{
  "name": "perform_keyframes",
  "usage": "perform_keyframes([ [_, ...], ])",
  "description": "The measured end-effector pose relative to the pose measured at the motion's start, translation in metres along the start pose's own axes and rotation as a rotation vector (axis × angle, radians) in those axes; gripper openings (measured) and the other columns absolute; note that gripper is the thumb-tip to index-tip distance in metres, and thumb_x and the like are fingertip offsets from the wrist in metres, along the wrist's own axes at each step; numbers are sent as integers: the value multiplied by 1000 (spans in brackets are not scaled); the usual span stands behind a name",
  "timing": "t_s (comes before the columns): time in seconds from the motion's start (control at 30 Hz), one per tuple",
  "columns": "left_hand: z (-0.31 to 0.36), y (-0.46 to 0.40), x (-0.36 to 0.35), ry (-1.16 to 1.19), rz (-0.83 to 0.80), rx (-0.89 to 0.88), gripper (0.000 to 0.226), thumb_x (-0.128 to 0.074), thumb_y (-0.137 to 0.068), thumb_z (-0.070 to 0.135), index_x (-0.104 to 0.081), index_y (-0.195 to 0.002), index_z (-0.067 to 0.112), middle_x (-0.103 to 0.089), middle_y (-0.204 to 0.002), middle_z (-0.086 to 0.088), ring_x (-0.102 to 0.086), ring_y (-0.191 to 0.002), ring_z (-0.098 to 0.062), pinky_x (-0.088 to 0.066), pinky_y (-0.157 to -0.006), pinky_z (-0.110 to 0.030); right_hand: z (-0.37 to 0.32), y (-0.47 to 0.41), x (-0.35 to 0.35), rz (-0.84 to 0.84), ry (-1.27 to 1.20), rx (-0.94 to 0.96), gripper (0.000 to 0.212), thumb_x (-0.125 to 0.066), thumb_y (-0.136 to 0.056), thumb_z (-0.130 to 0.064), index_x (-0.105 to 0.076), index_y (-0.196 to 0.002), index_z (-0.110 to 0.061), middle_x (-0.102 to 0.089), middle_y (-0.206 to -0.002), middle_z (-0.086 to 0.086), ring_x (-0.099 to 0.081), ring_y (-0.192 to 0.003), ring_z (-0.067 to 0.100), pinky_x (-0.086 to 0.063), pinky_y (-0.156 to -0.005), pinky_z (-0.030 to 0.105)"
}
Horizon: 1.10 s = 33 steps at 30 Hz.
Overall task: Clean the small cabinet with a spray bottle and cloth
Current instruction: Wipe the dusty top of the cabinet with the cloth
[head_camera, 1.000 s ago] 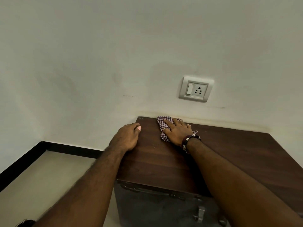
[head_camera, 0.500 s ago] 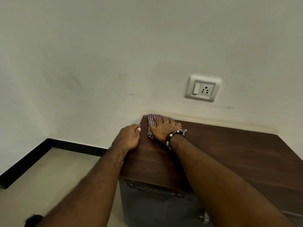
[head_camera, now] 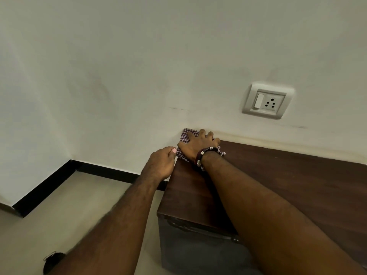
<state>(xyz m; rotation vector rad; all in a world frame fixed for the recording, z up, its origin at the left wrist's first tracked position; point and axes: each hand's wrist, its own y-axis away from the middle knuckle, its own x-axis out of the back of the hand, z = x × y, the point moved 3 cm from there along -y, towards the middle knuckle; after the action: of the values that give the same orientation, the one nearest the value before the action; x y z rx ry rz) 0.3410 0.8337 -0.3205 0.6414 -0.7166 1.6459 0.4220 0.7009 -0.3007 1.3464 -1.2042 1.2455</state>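
The small cabinet point(head_camera: 278, 187) has a dark wooden top and a grey front, and it stands against the wall. A red-and-white checked cloth point(head_camera: 185, 136) lies on the top's far left corner. My right hand point(head_camera: 195, 145), with a beaded bracelet at the wrist, presses flat on the cloth with spread fingers. My left hand point(head_camera: 161, 163) rests on the cabinet's left edge, fingers curled over the side, thumb beside the cloth. No spray bottle is in view.
A white switch and socket plate point(head_camera: 267, 101) sits on the wall above the cabinet. A black skirting board point(head_camera: 59, 175) runs along the beige floor at left. A small dark object point(head_camera: 52, 262) lies on the floor at the bottom left.
My right hand has slid the cloth leftward along the back edge to the top's far left corner. My left hand stayed on the left edge.
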Motion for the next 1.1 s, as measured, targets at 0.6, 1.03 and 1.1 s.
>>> perform_keyframes([
  [0.6, 27, 14, 35, -7, -34, 49, 46, -31, -111, 32, -65, -131, 8, -64, -137, -12, -57, -125, -28, -40, -102, -35, -25, 127, -9, 79, -41, 175, 67, -32, -90, -67, -38, -149, -35, -30, -161, 11, -30, -141, 41, -25, -108, 61],
  [1.03, 42, 70, 44, -134, -217, 28, 42, -41, -109, 32, -59, -142, 14, -58, -147, -7, -54, -134, -25, -39, -113, -38, -29, 205, -9, 107, -121, 216, 66, -36, -89, -65, -42, -144, -30, -32, -159, 12, -29, -143, 41, -21, -113, 61],
  [1.1, 52, 78, 43, -168, -208, -15, 41, -40, -110, 32, -59, -142, 15, -58, -147, -7, -54, -134, -24, -39, -113, -38, -21, 211, -9, 96, -139, 219, 65, -34, -90, -65, -40, -145, -32, -31, -161, 11, -27, -145, 40, -20, -115, 62],
])
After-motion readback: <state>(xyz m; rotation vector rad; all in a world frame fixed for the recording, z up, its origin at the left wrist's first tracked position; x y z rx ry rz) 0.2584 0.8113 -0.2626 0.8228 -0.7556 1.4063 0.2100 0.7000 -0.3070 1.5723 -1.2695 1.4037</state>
